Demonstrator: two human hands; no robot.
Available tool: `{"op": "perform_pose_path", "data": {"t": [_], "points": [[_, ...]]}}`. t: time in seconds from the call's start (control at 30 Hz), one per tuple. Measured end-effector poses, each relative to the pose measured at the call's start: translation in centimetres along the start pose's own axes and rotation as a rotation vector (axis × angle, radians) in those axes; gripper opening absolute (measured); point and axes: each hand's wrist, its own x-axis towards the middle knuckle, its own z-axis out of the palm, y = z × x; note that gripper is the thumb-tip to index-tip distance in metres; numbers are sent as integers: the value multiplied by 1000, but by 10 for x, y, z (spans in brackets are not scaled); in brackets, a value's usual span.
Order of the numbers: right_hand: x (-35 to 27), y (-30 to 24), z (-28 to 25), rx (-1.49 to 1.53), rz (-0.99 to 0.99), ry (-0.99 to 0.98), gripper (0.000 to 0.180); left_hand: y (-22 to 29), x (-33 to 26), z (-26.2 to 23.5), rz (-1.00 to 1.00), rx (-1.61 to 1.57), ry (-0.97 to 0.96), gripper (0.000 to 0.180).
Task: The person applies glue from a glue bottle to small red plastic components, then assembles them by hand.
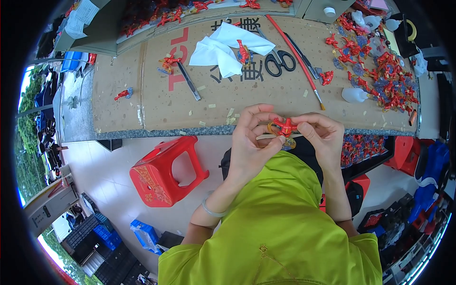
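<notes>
Between my two hands, just off the near edge of the table, is a small red figurine (286, 127) with gold-yellow and clear parts. My left hand (253, 137) pinches it from the left with thumb and fingers. From the right, my right hand (324, 134) grips its other side with thumb and forefinger. Similar figurines lie about: one red and blue figurine (124, 93) at the left, another (169, 62) by a dark craft knife (188, 80), and one (243, 51) on a white cloth (216, 56).
Cardboard (156, 107) covers the table. Black-handled scissors (280, 63), a red paintbrush (300, 59), a dark pen-like tool (302, 56) and a white bottle (355, 95) lie on it. A figurine pile (392, 90) fills the right. A red stool (154, 183) stands below left.
</notes>
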Motion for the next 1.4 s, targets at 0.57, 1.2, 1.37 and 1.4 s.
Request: {"op": "perform_pose_path", "data": {"t": [0.57, 1.2, 1.37, 1.4], "points": [[2, 5, 4, -63, -3, 49, 8, -9, 2, -9, -180, -162, -189, 47], [14, 41, -71, -506, -326, 824, 57, -14, 2, -1, -174, -622, -181, 56], [26, 53, -86, -590, -243, 852, 50, -12, -2, -3, -72, -553, -187, 39], [26, 52, -94, -534, -187, 793, 47, -12, -3, -3, -65, -527, -178, 37]]}}
